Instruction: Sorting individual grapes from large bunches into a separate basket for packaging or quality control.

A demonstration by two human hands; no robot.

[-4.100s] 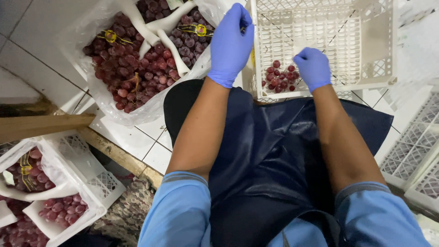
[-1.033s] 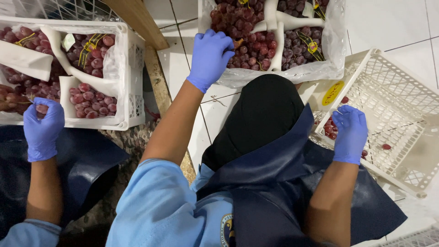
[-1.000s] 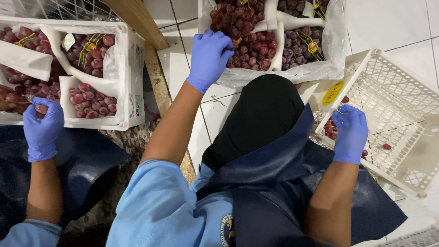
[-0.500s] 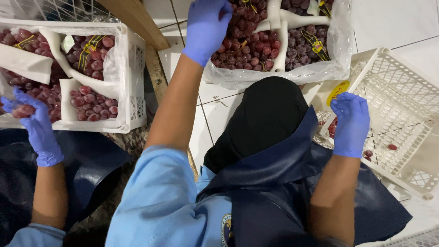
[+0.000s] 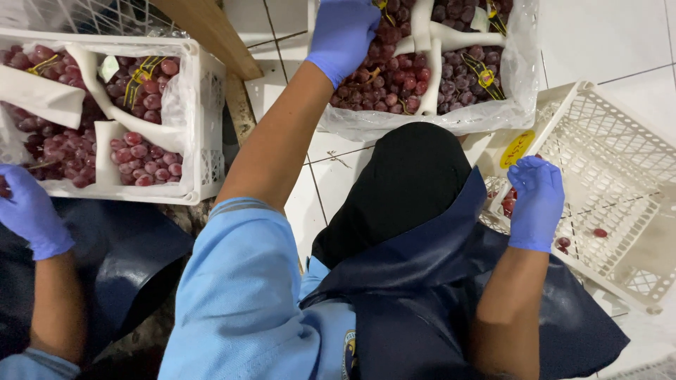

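Gloved, a co-worker's hand [image 5: 29,211] rests by the white crate [image 5: 204,127] of bagged red grapes; left hand [image 5: 343,32] grips a grape bunch [image 5: 384,74] in the lined box; right hand [image 5: 536,203], loosely curled, hovers over the tilted empty crate [image 5: 620,204], steadying nothing.

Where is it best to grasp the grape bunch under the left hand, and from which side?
Probably by its stem, from above: the bunch lies flat in its paper-lined box, grapes packed tight, and the left hand already reaches down onto it.

fruit packing room | grape crates [image 5: 201,119] | tiled floor [image 5: 605,39]
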